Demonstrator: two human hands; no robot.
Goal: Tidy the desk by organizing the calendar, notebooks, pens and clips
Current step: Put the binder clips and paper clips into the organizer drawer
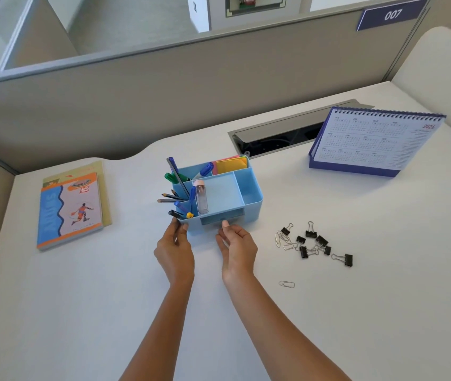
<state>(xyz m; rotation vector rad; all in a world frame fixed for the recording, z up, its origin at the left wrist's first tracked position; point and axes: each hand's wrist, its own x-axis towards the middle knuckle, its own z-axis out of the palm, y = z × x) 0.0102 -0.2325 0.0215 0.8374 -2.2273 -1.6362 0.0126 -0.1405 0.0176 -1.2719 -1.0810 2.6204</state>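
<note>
A light blue desk organizer (250,200) stands mid-desk, holding several pens and pencils (176,188), a clear tube (201,199) and coloured sticky notes (231,164). My left hand (175,250) grips its front left corner. My right hand (236,248) touches the small front drawer (210,221) with its fingertips. Two stacked notebooks (70,210) lie at the left. A blue desk calendar (370,141) stands at the right. Black binder clips (318,243) and metal paper clips (283,240) lie scattered right of the organizer.
One loose paper clip (286,284) lies nearer the front. An open cable tray (274,141) is set into the desk behind the organizer. A grey partition wall (164,86) borders the back of the white desk (109,312).
</note>
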